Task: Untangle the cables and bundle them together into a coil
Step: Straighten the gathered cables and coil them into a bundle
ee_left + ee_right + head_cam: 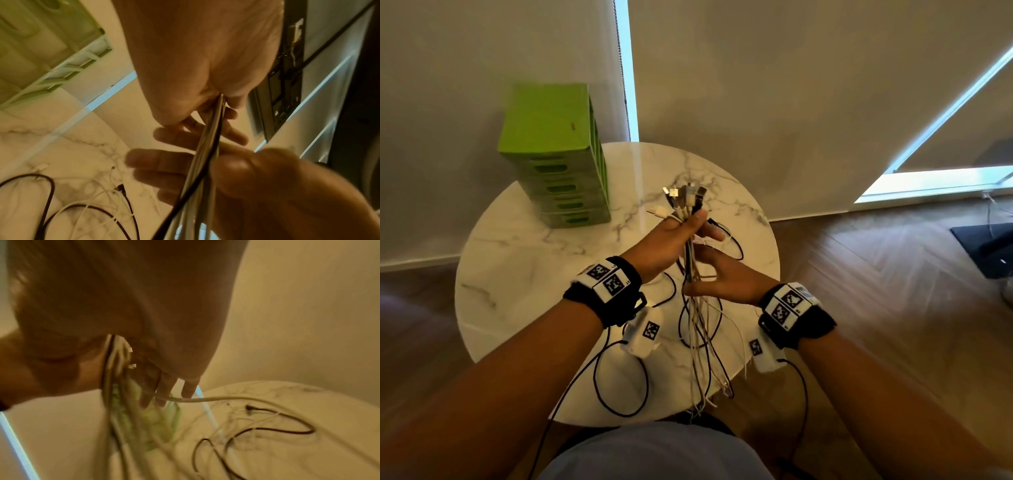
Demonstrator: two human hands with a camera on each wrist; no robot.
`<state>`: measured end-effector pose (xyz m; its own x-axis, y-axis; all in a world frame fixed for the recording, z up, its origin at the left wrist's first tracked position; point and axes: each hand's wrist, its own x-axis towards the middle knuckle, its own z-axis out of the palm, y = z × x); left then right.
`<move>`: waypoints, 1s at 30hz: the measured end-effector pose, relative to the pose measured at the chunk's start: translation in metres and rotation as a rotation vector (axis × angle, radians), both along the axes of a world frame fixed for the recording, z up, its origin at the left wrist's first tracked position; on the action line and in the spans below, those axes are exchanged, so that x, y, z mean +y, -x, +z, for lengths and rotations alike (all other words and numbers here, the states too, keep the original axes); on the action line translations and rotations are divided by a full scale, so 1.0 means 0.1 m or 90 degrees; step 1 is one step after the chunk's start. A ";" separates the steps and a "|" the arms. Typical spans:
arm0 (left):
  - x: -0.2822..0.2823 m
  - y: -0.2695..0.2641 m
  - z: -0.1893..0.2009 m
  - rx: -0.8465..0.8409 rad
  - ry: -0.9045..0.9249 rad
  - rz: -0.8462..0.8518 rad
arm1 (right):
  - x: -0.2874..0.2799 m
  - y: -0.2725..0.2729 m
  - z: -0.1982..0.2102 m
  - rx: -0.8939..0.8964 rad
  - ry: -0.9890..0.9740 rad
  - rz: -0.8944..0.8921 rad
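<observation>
Above the round marble table [517, 274], my left hand [685, 226] grips a bundle of white and black cables [698, 325] just below their connectors [686, 195], which stick up past my fingers. The strands hang to the table and over its near edge. My right hand [705, 274] is lower on the same bundle, thumb in front and fingers behind. The left wrist view shows the cables [207, 146] leaving my left hand [195, 65] and passing under the right thumb [236, 164]. In the right wrist view the strands [115, 386] run along my right hand [144, 305].
A green drawer unit [554, 154] stands at the table's back left. Loose black and white cable loops [82, 211] lie on the marble, with a black one [267, 430] to the right. Black leads from my wrist cameras [619, 377] hang near the front edge. Wood floor lies around.
</observation>
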<state>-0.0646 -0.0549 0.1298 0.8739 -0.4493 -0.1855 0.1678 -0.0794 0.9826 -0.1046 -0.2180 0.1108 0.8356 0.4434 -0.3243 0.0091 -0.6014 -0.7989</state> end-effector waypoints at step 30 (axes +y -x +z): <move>-1.30 0.45 -0.80 -0.203 -0.274 -0.566 | -0.70 0.96 0.68 0.082 -0.499 -0.455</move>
